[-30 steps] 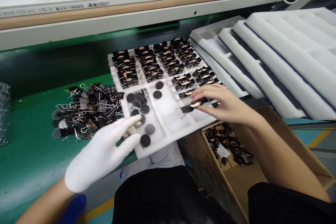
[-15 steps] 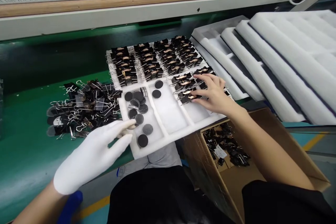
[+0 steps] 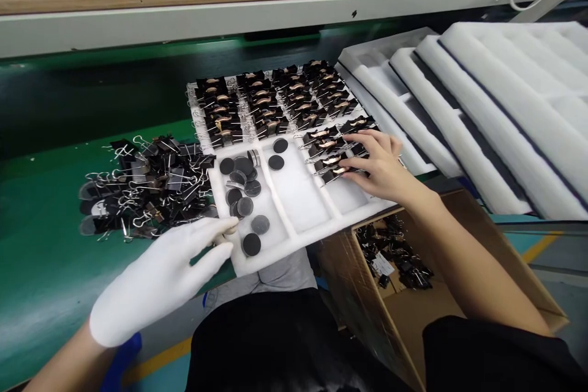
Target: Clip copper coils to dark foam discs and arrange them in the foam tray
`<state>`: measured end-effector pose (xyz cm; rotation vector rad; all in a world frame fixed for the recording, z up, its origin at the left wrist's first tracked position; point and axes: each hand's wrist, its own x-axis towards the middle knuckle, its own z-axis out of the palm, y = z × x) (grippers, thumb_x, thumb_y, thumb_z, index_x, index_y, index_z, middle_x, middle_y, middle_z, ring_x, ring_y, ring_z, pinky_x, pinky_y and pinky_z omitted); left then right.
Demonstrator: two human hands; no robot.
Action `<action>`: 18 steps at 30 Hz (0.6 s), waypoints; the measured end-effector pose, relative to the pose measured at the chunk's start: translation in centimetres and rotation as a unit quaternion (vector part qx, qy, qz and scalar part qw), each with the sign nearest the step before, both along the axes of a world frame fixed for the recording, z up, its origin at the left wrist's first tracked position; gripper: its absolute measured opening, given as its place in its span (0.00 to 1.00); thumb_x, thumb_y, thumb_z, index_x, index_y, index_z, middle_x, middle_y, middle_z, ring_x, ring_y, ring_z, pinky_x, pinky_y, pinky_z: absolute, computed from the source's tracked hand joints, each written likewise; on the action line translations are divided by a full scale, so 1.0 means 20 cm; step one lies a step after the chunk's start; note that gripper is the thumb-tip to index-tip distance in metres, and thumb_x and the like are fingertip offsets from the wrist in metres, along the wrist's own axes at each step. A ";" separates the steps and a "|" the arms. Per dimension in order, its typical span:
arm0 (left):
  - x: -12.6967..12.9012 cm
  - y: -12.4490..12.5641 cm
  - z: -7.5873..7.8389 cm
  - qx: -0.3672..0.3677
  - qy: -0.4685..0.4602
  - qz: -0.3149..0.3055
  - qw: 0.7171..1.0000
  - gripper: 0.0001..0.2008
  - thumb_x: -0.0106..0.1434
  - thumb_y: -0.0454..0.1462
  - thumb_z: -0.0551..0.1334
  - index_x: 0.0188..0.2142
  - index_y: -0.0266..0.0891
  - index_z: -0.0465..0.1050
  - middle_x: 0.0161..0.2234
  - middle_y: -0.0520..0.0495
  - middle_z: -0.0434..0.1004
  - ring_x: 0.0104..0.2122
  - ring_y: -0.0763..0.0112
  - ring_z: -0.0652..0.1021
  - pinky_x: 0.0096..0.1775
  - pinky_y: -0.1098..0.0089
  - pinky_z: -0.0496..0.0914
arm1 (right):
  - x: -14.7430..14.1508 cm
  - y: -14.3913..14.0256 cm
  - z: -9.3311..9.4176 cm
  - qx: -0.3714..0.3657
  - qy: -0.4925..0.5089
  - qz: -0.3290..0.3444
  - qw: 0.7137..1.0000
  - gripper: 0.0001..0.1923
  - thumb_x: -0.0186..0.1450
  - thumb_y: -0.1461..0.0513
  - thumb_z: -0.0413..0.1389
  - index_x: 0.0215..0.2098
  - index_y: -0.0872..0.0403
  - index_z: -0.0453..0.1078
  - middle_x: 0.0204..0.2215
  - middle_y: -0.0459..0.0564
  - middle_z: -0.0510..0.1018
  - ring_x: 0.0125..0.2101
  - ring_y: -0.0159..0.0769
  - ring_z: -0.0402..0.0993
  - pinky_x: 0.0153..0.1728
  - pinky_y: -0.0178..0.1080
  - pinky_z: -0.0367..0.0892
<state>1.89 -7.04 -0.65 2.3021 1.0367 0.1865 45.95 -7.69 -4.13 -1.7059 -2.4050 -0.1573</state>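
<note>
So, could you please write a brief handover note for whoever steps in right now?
Left hand, in a white glove, rests at the foam tray's near edge, holding nothing visible.
Right hand, bare, lies on the clips in the tray.
Done: the far compartments are full of clips.
Left: two near compartments are bare; black discs fill another; a loose clip pile lies to the left.

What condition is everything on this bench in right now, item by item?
Foam tray: far compartments filled, near ones partly bare.
Clips in tray: lined up in rows.
Loose clips: heaped on the green bench.
Black discs: scattered in the near-left compartment.
Cardboard box: open, clips inside.
Left hand: gloved, at the tray's edge.
Right hand: bare, resting on clips.
</note>
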 end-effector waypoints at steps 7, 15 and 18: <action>-0.04 -0.01 0.00 0.005 0.000 0.009 1.000 0.23 0.72 0.51 0.55 0.62 0.54 0.74 0.59 0.52 0.80 0.53 0.56 0.82 0.55 0.64 0.78 | 0.01 -0.01 -0.05 0.019 0.043 -0.003 0.999 0.16 0.70 0.48 0.60 0.48 0.49 0.77 0.65 0.61 0.68 0.65 0.61 0.60 0.57 0.60 0.57; -0.39 -0.08 0.03 0.121 -0.028 0.278 0.953 0.19 0.71 0.49 0.57 0.59 0.62 0.73 0.50 0.58 0.84 0.48 0.61 0.84 0.55 0.62 0.77 | 0.02 -0.07 0.06 0.061 0.061 0.039 0.995 0.19 0.69 0.48 0.60 0.55 0.45 0.72 0.57 0.61 0.77 0.59 0.60 0.72 0.54 0.59 0.65; -0.58 -0.06 -0.01 0.269 -0.052 0.456 0.847 0.20 0.75 0.41 0.53 0.61 0.44 0.74 0.56 0.47 0.81 0.54 0.63 0.81 0.62 0.62 0.71 | -0.07 -0.08 -0.01 0.103 0.047 0.083 0.990 0.23 0.68 0.49 0.59 0.61 0.30 0.70 0.50 0.56 0.84 0.53 0.58 0.78 0.46 0.59 0.68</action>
